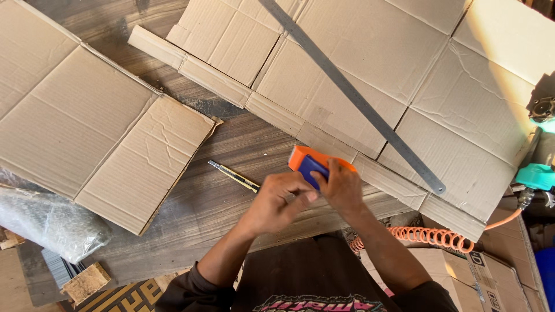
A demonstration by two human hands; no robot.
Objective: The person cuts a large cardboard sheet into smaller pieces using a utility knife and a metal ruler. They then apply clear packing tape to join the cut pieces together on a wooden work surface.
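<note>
An orange and blue tape dispenser [307,161] is held over the wooden table, right at the near edge of a large flattened cardboard sheet [370,63]. My right hand [342,186] grips its body from the right. My left hand [280,200] pinches at its near end, fingers closed on it. A small yellow and black utility knife [234,175] lies on the table just left of my left hand.
A long metal ruler [354,95] lies diagonally across the large cardboard. A second flattened cardboard [87,115] covers the table's left side. A clear plastic bundle [46,222] sits at lower left. An orange coiled air hose [430,236] and teal air tool [535,176] are at the right.
</note>
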